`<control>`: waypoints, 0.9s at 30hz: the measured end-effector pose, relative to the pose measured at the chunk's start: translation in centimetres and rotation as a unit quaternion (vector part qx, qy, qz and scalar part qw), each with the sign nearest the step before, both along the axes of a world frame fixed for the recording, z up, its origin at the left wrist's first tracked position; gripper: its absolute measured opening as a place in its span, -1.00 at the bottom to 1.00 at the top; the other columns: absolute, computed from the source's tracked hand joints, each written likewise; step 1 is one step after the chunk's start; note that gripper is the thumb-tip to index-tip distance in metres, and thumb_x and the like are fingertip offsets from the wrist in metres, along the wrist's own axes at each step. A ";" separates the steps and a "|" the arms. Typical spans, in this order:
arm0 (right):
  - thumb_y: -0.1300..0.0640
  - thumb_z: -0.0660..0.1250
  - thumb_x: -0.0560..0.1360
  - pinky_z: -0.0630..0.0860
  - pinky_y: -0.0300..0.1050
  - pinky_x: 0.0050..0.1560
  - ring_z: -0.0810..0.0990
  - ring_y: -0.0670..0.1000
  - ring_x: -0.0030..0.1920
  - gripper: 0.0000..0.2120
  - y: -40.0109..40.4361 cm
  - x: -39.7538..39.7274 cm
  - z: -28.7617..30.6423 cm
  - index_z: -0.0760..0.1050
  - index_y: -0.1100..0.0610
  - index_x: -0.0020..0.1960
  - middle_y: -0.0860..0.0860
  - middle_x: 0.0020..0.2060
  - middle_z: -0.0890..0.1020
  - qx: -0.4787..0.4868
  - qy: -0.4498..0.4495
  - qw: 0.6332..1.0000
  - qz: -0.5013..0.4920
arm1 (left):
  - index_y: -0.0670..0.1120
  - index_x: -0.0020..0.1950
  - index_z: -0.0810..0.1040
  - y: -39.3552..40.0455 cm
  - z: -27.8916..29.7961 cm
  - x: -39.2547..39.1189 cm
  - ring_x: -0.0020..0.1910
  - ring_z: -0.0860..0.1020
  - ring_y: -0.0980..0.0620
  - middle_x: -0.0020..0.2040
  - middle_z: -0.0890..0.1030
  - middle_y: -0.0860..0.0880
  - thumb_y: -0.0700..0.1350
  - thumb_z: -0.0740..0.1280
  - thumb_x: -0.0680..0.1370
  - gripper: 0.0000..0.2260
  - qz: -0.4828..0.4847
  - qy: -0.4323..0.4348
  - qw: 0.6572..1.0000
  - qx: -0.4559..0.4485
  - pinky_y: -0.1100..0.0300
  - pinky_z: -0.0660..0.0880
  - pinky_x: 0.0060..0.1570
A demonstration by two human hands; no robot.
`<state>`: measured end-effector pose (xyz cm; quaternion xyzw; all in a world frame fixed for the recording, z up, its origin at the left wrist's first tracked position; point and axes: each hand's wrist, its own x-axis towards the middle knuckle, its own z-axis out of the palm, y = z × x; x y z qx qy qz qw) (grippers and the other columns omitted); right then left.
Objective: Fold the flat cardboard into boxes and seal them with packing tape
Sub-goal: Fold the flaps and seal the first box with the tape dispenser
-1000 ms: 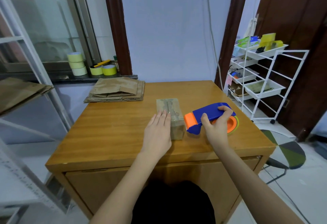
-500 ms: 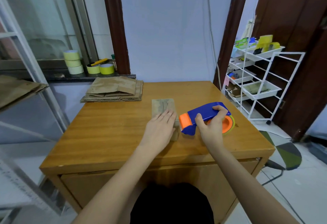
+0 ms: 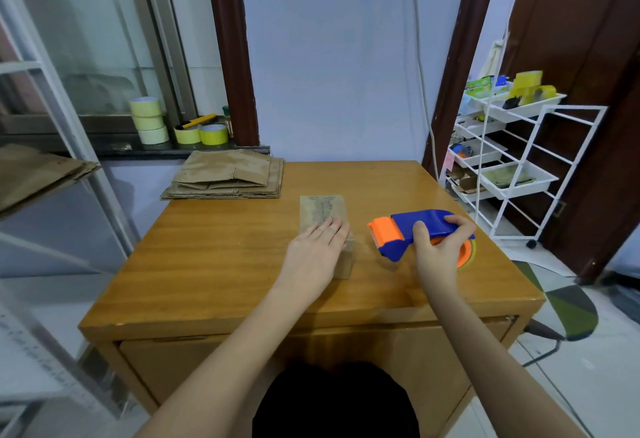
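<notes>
A: Centre of frame?
B: Folded cardboard box (image 3: 323,216) on the wooden table (image 3: 214,264); left hand (image 3: 317,254) lies flat on it, fingers straight.

A: Right of it?
B: Right hand (image 3: 438,252) curled around the blue-and-orange tape dispenser (image 3: 412,233), apart from the box.

A: Containers?
B: White trolley (image 3: 512,160), right edge; its trays hold what may be tape and packets. Flat cardboard stack (image 3: 227,174), upper left of the table.
</notes>
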<state>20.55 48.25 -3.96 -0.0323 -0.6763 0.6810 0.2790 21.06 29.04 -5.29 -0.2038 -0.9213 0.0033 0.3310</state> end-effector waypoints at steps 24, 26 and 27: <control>0.16 0.34 0.42 0.37 -0.05 -0.33 0.48 0.09 -0.32 -0.63 -2.5 -2.0 3.5 0.18 0.08 0.07 0.02 -0.31 0.48 0.321 0.009 0.944 0.071 | -0.13 0.15 0.64 0.3 0.4 0.1 0.09 0.63 0.03 0.11 0.66 -0.09 -0.07 0.20 0.50 -0.67 0.015 -0.005 1.000 0.000 0.14 0.53 0.09; 0.16 0.34 0.42 0.41 -0.01 -0.31 0.50 0.09 -0.32 -0.63 -2.5 -2.2 3.5 0.18 0.09 0.07 0.02 -0.31 0.49 0.317 0.003 0.946 0.068 | -0.13 0.14 0.65 0.3 0.6 0.2 0.08 0.63 0.03 0.10 0.66 -0.09 -0.06 0.21 0.50 -0.67 0.017 -0.017 1.000 0.002 0.14 0.54 0.08; 0.16 0.34 0.42 0.42 0.01 -0.30 0.51 0.09 -0.31 -0.63 -2.5 -2.2 3.4 0.18 0.09 0.08 0.03 -0.31 0.49 0.316 0.001 0.946 0.067 | -0.13 0.14 0.65 0.4 0.7 0.3 0.07 0.64 0.02 0.10 0.66 -0.09 -0.07 0.20 0.50 -0.67 0.020 -0.021 1.000 0.003 0.14 0.54 0.07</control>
